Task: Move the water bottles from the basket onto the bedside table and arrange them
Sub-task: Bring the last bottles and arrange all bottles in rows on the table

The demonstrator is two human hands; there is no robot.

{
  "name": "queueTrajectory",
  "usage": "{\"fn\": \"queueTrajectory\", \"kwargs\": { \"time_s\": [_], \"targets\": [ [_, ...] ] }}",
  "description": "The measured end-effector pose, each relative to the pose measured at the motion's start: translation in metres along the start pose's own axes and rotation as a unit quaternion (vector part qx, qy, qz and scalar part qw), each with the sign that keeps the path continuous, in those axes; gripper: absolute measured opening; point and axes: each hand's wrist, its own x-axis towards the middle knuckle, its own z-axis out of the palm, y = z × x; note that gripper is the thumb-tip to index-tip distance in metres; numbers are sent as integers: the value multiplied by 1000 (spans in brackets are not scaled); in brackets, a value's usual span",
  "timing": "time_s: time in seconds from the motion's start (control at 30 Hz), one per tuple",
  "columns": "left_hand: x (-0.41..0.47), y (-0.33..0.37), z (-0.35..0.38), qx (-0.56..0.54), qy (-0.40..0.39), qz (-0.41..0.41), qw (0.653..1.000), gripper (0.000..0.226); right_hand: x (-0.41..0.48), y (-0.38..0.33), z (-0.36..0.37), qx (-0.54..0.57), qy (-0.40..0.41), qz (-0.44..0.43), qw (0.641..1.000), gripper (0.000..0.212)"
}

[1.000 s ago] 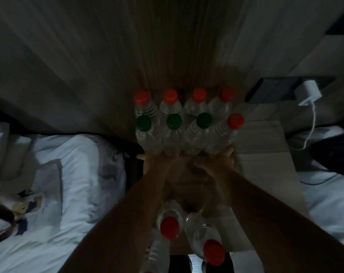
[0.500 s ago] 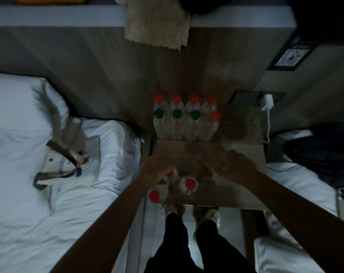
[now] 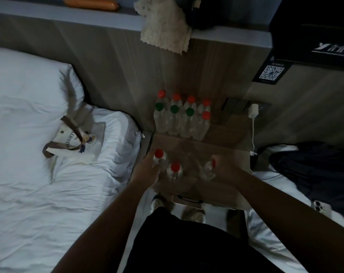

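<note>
My left hand [image 3: 147,170] grips a red-capped bottle [image 3: 159,157] near the bench [image 3: 226,142] front; right hand [image 3: 224,170] seemingly clutches another bottle [image 3: 207,170]. Crowding could topple the back rows [image 3: 182,117].

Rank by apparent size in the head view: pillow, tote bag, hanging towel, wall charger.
1. pillow
2. and 3. tote bag and hanging towel: look about alike, and the towel hangs nearer the camera, so no ranking
4. wall charger, clearly smallest
</note>
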Motion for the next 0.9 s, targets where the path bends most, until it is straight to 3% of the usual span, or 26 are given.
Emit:
{"fn": "queueTrajectory", "kwargs": {
  "time_s": [0.03, 0.13, 0.27, 0.5, 0.73, 0.9],
  "targets": [
    [0, -3, 1, 10, -1, 1, 1000, 62, 1, 3, 1, -5, 16, 3, 1000, 13],
    [4, -9, 4, 47, -10, -1, 999, 64, 2, 4, 8, -19, 48, 17, 999, 27],
    [17, -9, 2, 80, -13, 22, 996, 51, 5, 1, 15, 0, 60, 54, 997, 19],
    [52, -10, -1, 168, -77, 85, 979, 43, 7, -1, 21, -43, 60, 93, 993, 27],
    [84, -4, -9, 220, -87, 75, 969, 32, 15, -18, 16, -58, 68, 79, 993, 23],
    [105, -13, -28, 182, -82, 65, 978, 46, 35, -45, 11, -71, 73, 67, 993, 24]
  ]
}}
